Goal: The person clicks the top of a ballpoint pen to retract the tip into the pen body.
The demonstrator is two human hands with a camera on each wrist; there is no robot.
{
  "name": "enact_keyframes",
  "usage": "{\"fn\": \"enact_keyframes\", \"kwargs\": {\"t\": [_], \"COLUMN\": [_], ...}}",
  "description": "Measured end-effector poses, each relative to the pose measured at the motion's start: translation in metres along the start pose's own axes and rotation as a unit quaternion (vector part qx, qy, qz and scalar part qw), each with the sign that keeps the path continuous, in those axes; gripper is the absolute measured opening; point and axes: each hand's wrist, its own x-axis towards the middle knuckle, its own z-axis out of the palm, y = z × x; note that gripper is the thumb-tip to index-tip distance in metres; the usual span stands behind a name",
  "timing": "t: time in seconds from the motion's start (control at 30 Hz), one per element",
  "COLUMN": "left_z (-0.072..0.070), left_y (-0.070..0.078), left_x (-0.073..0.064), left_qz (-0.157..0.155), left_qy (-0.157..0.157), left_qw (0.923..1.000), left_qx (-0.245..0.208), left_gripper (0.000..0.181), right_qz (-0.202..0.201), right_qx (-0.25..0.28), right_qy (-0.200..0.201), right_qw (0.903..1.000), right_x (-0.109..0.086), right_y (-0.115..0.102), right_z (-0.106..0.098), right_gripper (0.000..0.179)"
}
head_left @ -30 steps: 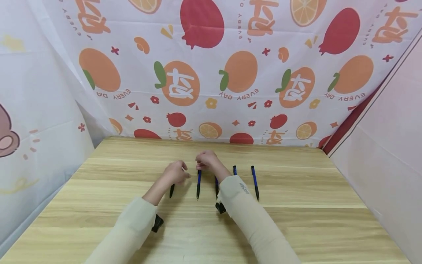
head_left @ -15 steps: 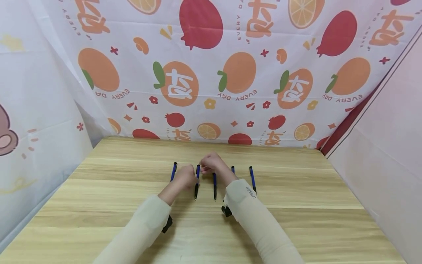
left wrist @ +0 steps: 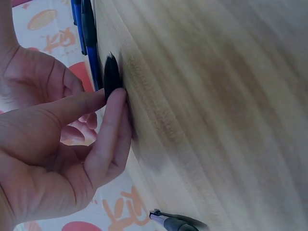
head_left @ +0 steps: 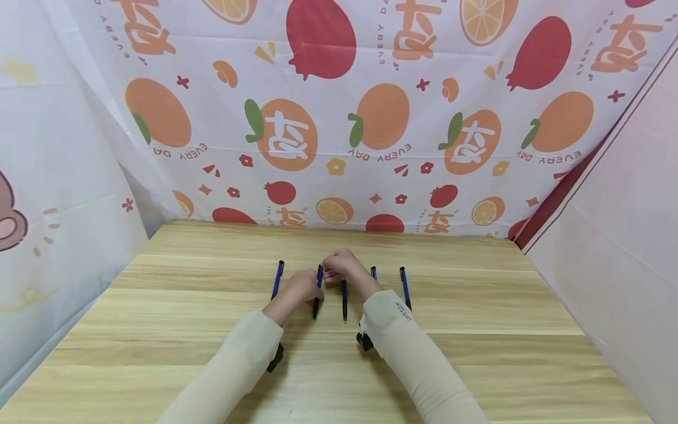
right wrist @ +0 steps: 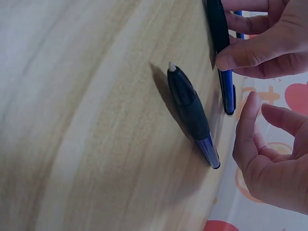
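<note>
Where pale, streaked wood grain runs across the worktop (head_left: 477, 330) in the head view, I see the gripped pen (head_left: 319, 277), a slim rod with a blue barrel and a black front end, its tip toward the person. The outer left pen (head_left: 277, 280) lies to its left; the middle pen (head_left: 345, 301), the fourth pen (head_left: 374, 272) and the far right pen (head_left: 406, 288) lie spaced in a row to its right. Beyond it hangs a creased white cloth (head_left: 339, 129) printed with rounded fruit. Both arms, in smooth cream sleeves (head_left: 228, 371), converge on the gripped pen: the left hand (head_left: 302, 287) comes from its left, and the right hand (head_left: 343, 266) bends inward just beside its far end, covering the top of the middle pen.

In the left wrist view, I find the left hand clamped on the gripped pen, thumb and fingertips on its tapered black front, the point sticking out past them. The right hand shows behind it, fingers loosely bent.

From the right wrist view, I make out the middle pen near the gripped pen, with its small tip, bulging black grip and shiny blue barrel. The right hand sits near the gripped pen's blue end, thumb and forefinger curved, their tips apart.
</note>
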Motion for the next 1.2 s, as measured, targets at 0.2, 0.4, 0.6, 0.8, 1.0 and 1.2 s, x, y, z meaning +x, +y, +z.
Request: {"fn": "enact_keyframes", "kwargs": {"t": [0.2,0.4,0.6,0.8,1.0,1.2], "left_z": [0.001,-0.001,-0.005,-0.009,-0.010,-0.011], "left_y": [-0.002,-0.004,-0.008,-0.010,-0.010,-0.010], "left_x": [0.001,0.002,0.002,0.001,-0.002,-0.002], "left_qz": [0.009,0.009,0.007,0.023,0.032,0.021], "left_qy": [-0.008,-0.008,0.005,0.016,0.023,0.021], "left_qw": [0.9991,0.9992,0.9990,0.9991,0.9978,0.9939], "left_qx": [-0.040,-0.037,-0.043,-0.032,-0.053,-0.106], "left_gripper": [0.015,0.014,0.015,0.028,0.027,0.015], "right_qz": [0.007,0.015,0.029,0.036,0.041,0.039], "right_qx": [0.003,0.018,0.071,0.110,0.158,0.166], "right_qy": [-0.002,0.003,0.001,-0.009,-0.024,-0.026], "right_qw": [1.0000,0.9997,0.9970,0.9932,0.9863,0.9850], "right_x": [-0.001,0.001,0.004,0.001,-0.001,0.000], "right_y": [0.001,0.002,0.002,-0.001,-0.001,-0.003], "right_z": [-0.001,-0.002,-0.004,-0.004,-0.004,-0.003], "right_gripper": [0.016,0.018,0.032,0.026,0.019,0.025]}}
